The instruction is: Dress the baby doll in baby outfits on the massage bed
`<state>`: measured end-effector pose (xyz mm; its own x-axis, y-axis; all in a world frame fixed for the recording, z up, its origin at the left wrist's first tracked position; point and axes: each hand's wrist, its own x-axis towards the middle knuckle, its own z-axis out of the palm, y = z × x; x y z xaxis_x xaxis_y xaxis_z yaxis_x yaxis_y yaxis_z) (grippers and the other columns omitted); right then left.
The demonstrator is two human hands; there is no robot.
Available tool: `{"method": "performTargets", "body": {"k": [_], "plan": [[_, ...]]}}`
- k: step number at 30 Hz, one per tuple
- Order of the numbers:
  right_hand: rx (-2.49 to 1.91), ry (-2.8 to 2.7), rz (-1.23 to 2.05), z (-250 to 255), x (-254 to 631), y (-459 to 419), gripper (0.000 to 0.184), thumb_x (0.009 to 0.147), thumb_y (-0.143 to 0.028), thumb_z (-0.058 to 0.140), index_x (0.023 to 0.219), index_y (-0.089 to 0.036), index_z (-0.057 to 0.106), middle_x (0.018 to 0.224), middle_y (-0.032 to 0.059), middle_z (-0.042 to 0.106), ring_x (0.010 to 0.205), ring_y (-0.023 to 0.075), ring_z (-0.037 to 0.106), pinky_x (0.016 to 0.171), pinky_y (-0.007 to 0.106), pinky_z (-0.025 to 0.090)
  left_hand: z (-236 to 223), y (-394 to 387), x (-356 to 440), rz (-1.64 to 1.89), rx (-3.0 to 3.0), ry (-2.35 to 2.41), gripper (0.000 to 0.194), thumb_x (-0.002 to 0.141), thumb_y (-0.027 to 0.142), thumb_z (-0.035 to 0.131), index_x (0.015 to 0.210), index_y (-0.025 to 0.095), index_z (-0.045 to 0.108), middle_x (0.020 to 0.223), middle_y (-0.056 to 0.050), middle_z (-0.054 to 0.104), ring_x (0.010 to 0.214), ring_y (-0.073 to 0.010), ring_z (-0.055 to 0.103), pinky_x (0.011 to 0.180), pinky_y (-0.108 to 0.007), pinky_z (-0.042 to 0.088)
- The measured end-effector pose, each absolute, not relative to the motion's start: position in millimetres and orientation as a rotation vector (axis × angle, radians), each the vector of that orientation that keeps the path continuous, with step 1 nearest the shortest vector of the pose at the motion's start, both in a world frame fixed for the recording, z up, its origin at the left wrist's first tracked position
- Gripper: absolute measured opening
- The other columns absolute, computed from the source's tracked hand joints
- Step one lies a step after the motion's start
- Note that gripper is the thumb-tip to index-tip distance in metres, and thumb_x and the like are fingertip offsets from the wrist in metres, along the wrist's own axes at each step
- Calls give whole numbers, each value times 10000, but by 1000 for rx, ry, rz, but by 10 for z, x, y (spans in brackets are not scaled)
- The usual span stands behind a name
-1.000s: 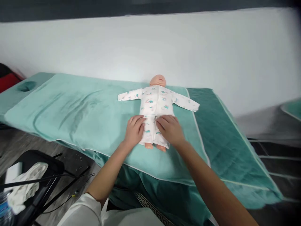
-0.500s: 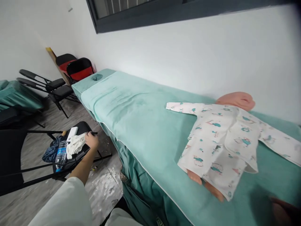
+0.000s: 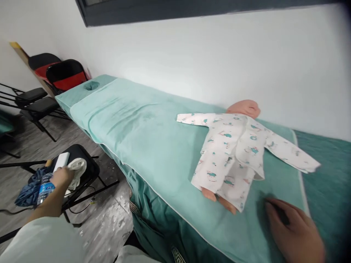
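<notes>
A baby doll (image 3: 245,108) lies on its back on the teal bed (image 3: 142,138), dressed in a white printed sleepsuit (image 3: 233,153) whose lower front flaps hang apart. My right hand (image 3: 294,230) rests flat on the bedcover just right of the doll's bare feet (image 3: 216,197), fingers spread. My left hand (image 3: 61,177) reaches down to a black folding chair (image 3: 87,171) beside the bed and closes on a white cloth (image 3: 76,170) lying there.
On the chair seat are also a white box (image 3: 61,160), a water bottle (image 3: 45,188) and a dark blue bundle (image 3: 30,186). More black and red folding chairs (image 3: 55,76) stand at the far left. A white wall runs behind the bed.
Both hands left the doll's sleepsuit. My head turned left; the left hand went down to the chair and onto the white cloth, and the right hand settled on the bedcover.
</notes>
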<state>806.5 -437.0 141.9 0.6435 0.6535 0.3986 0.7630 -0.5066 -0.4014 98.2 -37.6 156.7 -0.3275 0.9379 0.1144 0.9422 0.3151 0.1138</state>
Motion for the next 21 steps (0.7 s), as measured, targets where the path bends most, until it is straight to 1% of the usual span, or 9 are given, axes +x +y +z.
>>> {"method": "performTargets", "body": {"k": [2,4,7,9,11,12,17,19,21], "plan": [[-2278,-1110,-303,1480,8000,-4334,374,917,-574,490,971,-272,703,1054,112,742,988,358,704,878,538,583,1630,-316,1075,-403,-1633,-2588,266,700,321,714,662,172,496,659,6,430,857,-293,595,855,-558,533],[-2261,-1127,-348,1516,7954,-4305,387,940,-555,480,974,-248,712,1048,121,739,997,354,692,902,537,572,1679,-250,1250,-693,-1531,-2573,290,659,312,749,643,189,487,617,47,331,727,-214,511,848,-462,524],[-2260,-1118,-354,1497,7944,-4294,401,964,-532,477,998,-219,725,1081,134,732,1022,345,672,922,534,557,1782,-201,1689,-1263,-1532,-2444,248,655,306,787,711,168,588,597,59,420,662,-160,451,789,-340,474],[-2242,-1100,-328,1468,7953,-4291,412,965,-534,484,1004,-206,730,1084,134,729,1019,338,666,920,537,552,1898,-241,2086,-1673,-1516,-2311,324,636,261,806,885,128,648,696,54,542,722,-159,509,759,-286,447],[-2182,-1072,-296,1486,7926,-4263,417,957,-545,506,999,-193,727,1060,130,725,999,330,668,913,545,555,2059,-353,2541,-1974,-1548,-2117,507,607,217,820,1066,95,642,848,40,603,790,-148,548,787,-280,452],[-2139,-1045,-289,1530,7882,-4234,412,953,-545,523,1007,-189,721,1067,130,720,1010,327,669,926,551,554,2153,-435,2783,-2023,-1670,-1995,542,605,202,819,1104,91,643,905,27,616,814,-144,557,803,-283,452],[-1828,-1017,-226,2116,7342,-3909,339,926,-425,686,1198,-223,662,1307,128,640,1235,298,616,1081,558,508,2646,-1080,4016,-2344,-1930,-1221,322,688,246,764,953,153,606,904,10,586,840,-150,563,869,-332,451],[-1629,-1051,28,2406,7089,-3730,468,920,-399,724,1356,-291,591,1469,101,553,1371,282,546,1130,535,502,2763,-1419,4469,-2555,-2022,-1010,302,744,270,730,999,192,589,944,-6,601,856,-170,587,849,-352,473],[-1455,-1080,344,2626,6908,-3572,770,850,-429,818,1520,-391,439,1650,55,371,1493,283,435,1178,529,479,2794,-1765,4862,-2537,-2336,-886,319,807,314,719,1091,224,607,980,-29,627,876,-197,618,812,-365,502]]}}
